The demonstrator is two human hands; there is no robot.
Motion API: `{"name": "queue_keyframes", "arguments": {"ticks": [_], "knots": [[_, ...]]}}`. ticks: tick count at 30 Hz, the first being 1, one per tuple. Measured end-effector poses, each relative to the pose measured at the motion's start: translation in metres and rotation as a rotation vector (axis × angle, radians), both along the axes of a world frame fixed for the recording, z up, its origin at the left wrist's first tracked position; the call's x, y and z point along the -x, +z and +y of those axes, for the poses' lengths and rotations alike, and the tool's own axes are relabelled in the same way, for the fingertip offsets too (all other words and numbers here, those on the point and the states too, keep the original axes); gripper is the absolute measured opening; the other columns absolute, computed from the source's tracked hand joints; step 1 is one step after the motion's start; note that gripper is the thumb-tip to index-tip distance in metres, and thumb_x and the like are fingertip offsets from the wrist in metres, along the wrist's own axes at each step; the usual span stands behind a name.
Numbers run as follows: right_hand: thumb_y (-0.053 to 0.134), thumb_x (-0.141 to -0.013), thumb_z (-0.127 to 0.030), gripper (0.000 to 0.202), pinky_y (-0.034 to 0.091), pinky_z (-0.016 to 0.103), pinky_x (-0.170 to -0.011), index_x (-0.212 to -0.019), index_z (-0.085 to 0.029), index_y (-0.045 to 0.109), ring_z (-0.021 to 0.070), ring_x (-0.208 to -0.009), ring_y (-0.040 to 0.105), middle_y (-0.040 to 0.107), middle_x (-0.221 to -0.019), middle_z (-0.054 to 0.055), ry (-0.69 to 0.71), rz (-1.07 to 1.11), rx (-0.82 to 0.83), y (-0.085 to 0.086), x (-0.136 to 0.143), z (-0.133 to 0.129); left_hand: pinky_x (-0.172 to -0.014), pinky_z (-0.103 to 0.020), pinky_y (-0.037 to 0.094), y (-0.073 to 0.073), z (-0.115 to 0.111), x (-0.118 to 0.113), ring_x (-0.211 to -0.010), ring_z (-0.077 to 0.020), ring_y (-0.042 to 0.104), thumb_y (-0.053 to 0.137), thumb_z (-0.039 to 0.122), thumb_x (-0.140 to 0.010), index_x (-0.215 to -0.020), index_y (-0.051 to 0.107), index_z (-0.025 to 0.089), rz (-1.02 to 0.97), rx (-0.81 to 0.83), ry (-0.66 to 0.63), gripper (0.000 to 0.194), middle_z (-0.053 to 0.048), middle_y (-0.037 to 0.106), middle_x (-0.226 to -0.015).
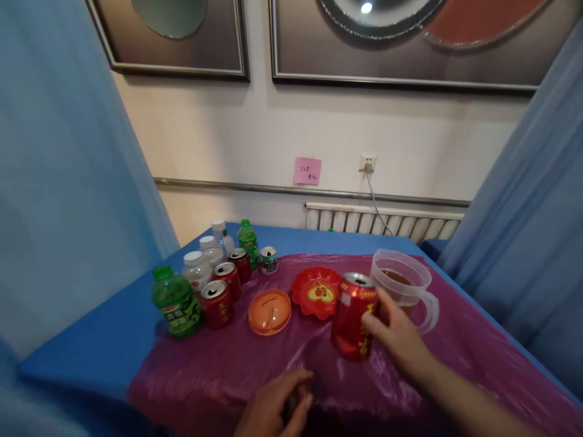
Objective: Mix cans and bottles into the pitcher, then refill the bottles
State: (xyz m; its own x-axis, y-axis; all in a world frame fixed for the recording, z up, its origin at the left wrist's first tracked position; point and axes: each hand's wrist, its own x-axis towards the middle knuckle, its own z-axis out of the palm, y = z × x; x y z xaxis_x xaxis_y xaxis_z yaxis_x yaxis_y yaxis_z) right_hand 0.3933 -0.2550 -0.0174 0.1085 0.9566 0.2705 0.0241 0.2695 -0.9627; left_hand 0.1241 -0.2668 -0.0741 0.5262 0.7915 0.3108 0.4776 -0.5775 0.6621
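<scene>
My right hand [396,334] is wrapped round the right side of a red drink can [350,321] with yellow lettering. The can is upright; whether its base touches the sheet is hard to tell. Just behind it are a red scalloped plate [303,291] and a clear plastic jug [401,261] holding some brownish liquid. Low in the view, my left hand [276,406] is loosely curled, thumb and fingers apart, with nothing visible in it. An orange divided dish [269,312] lies on the sheet beyond that hand.
Left of the dish stand several red cans [217,306], green bottles [177,306], white-capped clear bottles [195,267] and a small light-coloured can [268,261]. A purple plastic sheet [214,376] covers part of the blue table [91,346]. Blue curtains [68,152] hang on both sides.
</scene>
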Motion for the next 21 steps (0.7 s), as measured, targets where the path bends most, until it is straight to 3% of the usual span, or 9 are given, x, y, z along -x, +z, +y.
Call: {"name": "queue_keyframes", "arguments": {"ticks": [3, 7, 11, 17, 21], "knots": [[0.079, -0.078, -0.053, 0.063, 0.051, 0.048, -0.102, -0.130, -0.027, 0.056, 0.0331, -0.119, 0.065, 0.071, -0.125, 0.009, 0.087, 0.017, 0.008, -0.027, 0.030, -0.013, -0.080, -0.025, 0.061, 0.024, -0.001, -0.001, -0.084, -0.0155, 0.074, 0.058, 0.039, -0.095, -0.137, 0.056, 0.025, -0.115, 0.132, 0.120, 0.044, -0.007, 0.076, -0.110], [0.085, -0.073, -0.047, 0.070, 0.047, 0.050, -0.105, -0.133, -0.028, 0.055, 0.0344, -0.121, 0.062, 0.067, -0.130, 0.010, 0.145, -0.055, 0.003, -0.049, 0.052, -0.024, -0.103, -0.039, 0.054, 0.051, 0.005, -0.010, -0.121, -0.0273, 0.066, 0.072, 0.054, -0.084, -0.146, 0.048, 0.023, -0.153, 0.143, 0.108, 0.073, -0.013, 0.063, -0.140], [0.084, -0.074, -0.041, 0.068, 0.050, 0.046, -0.102, -0.134, -0.030, 0.054, 0.0322, -0.118, 0.064, 0.067, -0.129, 0.009, 0.142, -0.130, -0.042, -0.055, 0.056, -0.026, -0.108, -0.043, 0.051, 0.062, 0.015, -0.020, -0.126, -0.0302, 0.063, 0.076, 0.053, -0.080, -0.139, 0.055, 0.024, -0.037, 0.101, 0.023, 0.069, -0.012, 0.065, -0.138], [0.079, -0.080, -0.036, 0.066, 0.050, 0.046, -0.104, -0.139, -0.030, 0.051, 0.0303, -0.122, 0.062, 0.064, -0.135, 0.009, 0.183, -0.250, -0.066, -0.057, 0.049, -0.016, -0.108, -0.046, 0.050, 0.064, 0.032, -0.025, -0.125, -0.0319, 0.064, 0.076, 0.040, -0.077, -0.139, 0.055, 0.021, 0.148, 0.051, 0.086, 0.069, -0.013, 0.066, -0.138], [0.070, -0.088, -0.034, 0.065, 0.042, 0.049, -0.112, -0.148, -0.029, 0.045, 0.0296, -0.134, 0.054, 0.055, -0.147, 0.011, 0.165, -0.316, -0.006, -0.075, 0.032, -0.008, -0.100, -0.040, 0.054, 0.095, 0.081, -0.017, -0.114, -0.0289, 0.069, 0.068, 0.044, -0.080, -0.135, 0.054, 0.023, 0.200, 0.030, 0.182, 0.060, -0.009, 0.071, -0.129]]}}
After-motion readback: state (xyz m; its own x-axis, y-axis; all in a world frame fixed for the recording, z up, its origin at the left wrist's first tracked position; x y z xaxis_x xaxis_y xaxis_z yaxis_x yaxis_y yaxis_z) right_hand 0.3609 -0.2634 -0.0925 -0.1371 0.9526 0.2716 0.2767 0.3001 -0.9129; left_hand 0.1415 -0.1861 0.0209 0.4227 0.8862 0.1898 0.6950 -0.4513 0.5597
